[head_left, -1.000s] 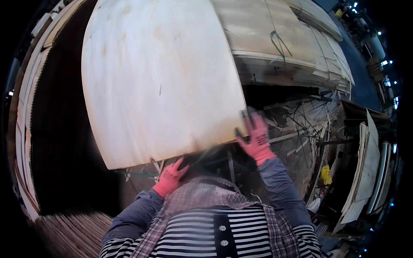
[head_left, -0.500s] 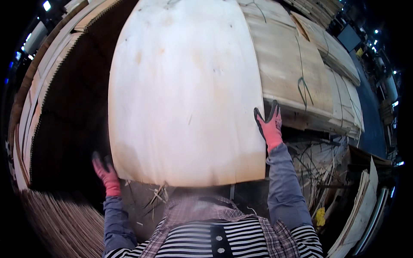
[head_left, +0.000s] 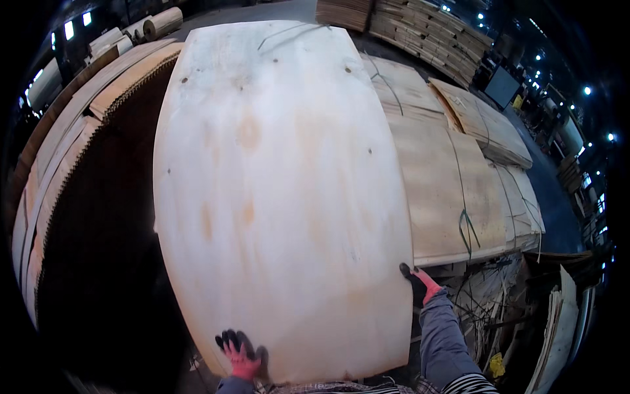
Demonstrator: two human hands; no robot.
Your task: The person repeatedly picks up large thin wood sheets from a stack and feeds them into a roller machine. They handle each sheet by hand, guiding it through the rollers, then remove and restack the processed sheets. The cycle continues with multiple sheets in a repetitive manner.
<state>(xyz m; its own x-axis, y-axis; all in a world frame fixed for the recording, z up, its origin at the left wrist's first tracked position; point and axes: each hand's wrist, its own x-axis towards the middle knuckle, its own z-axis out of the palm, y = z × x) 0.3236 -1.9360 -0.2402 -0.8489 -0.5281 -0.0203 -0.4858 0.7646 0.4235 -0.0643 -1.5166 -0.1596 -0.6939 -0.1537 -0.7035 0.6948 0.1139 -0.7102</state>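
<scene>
A large pale wood veneer sheet [head_left: 282,197], with small knots and tan stains, spreads across the middle of the view and reaches close to my body. My left hand [head_left: 241,358], in a pink glove with dark fingertips, lies on its near left part, fingers spread. At the sheet's right edge, my right hand [head_left: 423,284], gloved alike, holds on with a dark fingertip over the rim. Its other fingers are partly hidden. A thin cord [head_left: 289,31] lies over the sheet's far end.
Tied stacks of veneer [head_left: 453,190] stand to the right, with more stacked wood [head_left: 426,39] behind. Long sheets with a jagged edge [head_left: 72,164] curve along the left beside a dark area. Scraps and upright boards [head_left: 558,322] are at the lower right; rolls [head_left: 163,23] lie far left.
My left hand has come from beside the sheet onto its surface. My right hand sits lower in view at the right edge. The view has tilted up, showing the sheet's far end.
</scene>
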